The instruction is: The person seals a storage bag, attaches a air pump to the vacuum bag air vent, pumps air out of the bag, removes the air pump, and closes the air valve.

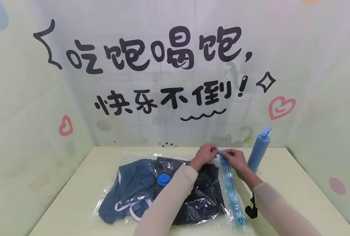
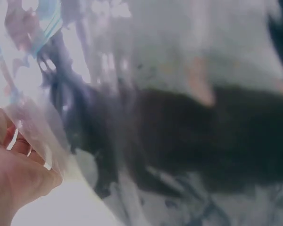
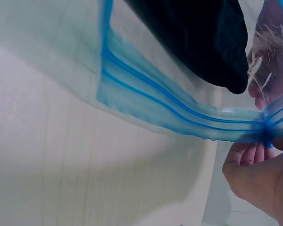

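A clear vacuum storage bag (image 1: 125, 164) lies flat on the table, holding dark blue and black clothes (image 1: 136, 183) and bearing a round blue valve (image 1: 164, 179). Its blue zip strip (image 1: 231, 190) runs along the right edge. At the strip's far end, my left hand (image 1: 212, 151) pinches the bag's corner. My right hand (image 1: 225, 153) pinches the strip (image 3: 170, 106) there, on what looks like a small blue slider (image 1: 221, 152). In the left wrist view, my left hand (image 2: 19, 169) grips clear plastic over the dark clothes (image 2: 203, 141). In the right wrist view, black cloth (image 3: 198, 37) sits above my right hand (image 3: 257, 165).
A blue cylindrical hand pump (image 1: 259, 150) stands upright just right of my right hand. The pale table (image 1: 296, 183) is boxed in by walls at the back and both sides. A black strap (image 1: 251, 208) sits on my right wrist.
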`<state>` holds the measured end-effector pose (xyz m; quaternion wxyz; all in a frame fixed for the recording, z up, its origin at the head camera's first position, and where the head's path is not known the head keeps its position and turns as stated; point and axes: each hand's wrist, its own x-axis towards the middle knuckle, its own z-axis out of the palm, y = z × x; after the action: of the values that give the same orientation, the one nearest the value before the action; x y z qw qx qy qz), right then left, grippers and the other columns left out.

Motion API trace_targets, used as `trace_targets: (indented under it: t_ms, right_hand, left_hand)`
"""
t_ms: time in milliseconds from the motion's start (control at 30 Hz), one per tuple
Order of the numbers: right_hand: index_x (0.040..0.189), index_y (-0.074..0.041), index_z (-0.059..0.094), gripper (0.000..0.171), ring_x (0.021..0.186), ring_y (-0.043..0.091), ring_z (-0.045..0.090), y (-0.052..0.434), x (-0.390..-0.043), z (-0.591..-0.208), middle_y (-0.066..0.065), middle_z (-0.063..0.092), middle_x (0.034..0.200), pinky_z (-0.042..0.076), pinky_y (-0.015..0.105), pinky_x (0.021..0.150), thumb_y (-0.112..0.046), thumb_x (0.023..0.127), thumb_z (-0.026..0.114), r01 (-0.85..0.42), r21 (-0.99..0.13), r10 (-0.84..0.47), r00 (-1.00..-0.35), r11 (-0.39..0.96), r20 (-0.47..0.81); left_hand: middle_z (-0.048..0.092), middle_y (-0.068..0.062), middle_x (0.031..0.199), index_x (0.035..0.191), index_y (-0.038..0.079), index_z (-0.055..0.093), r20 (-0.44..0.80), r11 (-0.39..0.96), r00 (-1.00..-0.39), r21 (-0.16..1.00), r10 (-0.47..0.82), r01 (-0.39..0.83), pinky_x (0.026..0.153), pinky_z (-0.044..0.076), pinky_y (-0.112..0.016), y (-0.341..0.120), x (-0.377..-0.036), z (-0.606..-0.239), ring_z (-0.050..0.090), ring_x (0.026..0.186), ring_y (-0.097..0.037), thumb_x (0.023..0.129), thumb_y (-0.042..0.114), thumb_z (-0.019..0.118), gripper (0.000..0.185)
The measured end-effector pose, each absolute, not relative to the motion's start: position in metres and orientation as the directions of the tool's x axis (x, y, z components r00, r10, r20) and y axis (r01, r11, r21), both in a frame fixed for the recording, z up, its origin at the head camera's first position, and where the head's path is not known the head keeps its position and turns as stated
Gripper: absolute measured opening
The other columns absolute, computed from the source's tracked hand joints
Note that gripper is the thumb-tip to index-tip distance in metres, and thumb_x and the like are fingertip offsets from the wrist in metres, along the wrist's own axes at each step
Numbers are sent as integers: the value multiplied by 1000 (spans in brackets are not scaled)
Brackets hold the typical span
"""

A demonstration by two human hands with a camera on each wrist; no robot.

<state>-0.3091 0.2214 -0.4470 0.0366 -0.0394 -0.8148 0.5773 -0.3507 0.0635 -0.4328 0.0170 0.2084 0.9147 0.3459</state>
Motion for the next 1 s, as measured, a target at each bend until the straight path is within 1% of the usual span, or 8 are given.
trace_targets:
  t_ms: [133,267,367,433,500,733,1000]
  right_hand:
    - [117,13,66,32,82,16,56,227,-309,-444,10,68,98,51,27,69,-17,104,62,21,-950,45,-999,310,-7]
    - [113,11,66,30,85,15,60,234,-309,-439,10,68,100,57,37,79,-17,104,62,9,-961,-15,-1000,278,-13]
    - [111,11,66,27,88,17,62,237,-306,-438,10,68,100,56,45,88,-15,104,61,9,-968,-67,-997,251,-27]
    - [109,11,67,25,88,17,62,240,-304,-438,10,67,98,55,47,89,-13,104,60,13,-969,-98,-994,245,-38]
    - [109,10,67,25,88,17,62,242,-300,-438,9,66,98,56,45,88,-13,104,60,11,-969,-140,-989,249,-47]
    - [102,8,67,20,81,16,62,247,-289,-436,6,66,90,56,34,77,-11,102,60,-4,-968,-261,-963,252,-64]
    - [98,10,65,19,78,17,59,255,-277,-433,6,64,86,55,31,74,-8,102,61,-29,-967,-405,-911,253,-78]
  left_hand:
    - [61,6,71,84,11,74,133,645,-929,685,345,338,57,41,-23,64,-346,-428,52,64,-11,101,19,67,20]
    - [60,7,71,84,14,76,150,659,-937,676,317,331,58,41,-24,67,-344,-423,53,66,-11,99,19,68,17]
    - [60,8,72,84,16,76,155,670,-941,669,300,323,58,43,-25,67,-344,-420,53,67,-12,99,21,69,17]
    - [60,8,72,84,16,75,154,676,-945,667,287,314,59,43,-26,66,-344,-419,53,68,-12,99,22,69,17]
    - [60,7,73,83,16,74,151,679,-950,669,275,303,60,43,-26,66,-344,-418,53,68,-13,99,22,69,18]
    - [60,9,73,84,17,74,169,689,-957,665,238,289,59,42,-27,62,-346,-414,53,68,-11,99,23,69,17]
    - [60,8,72,83,18,74,165,687,-959,670,232,282,58,40,-27,62,-346,-413,53,67,-11,99,24,70,17]
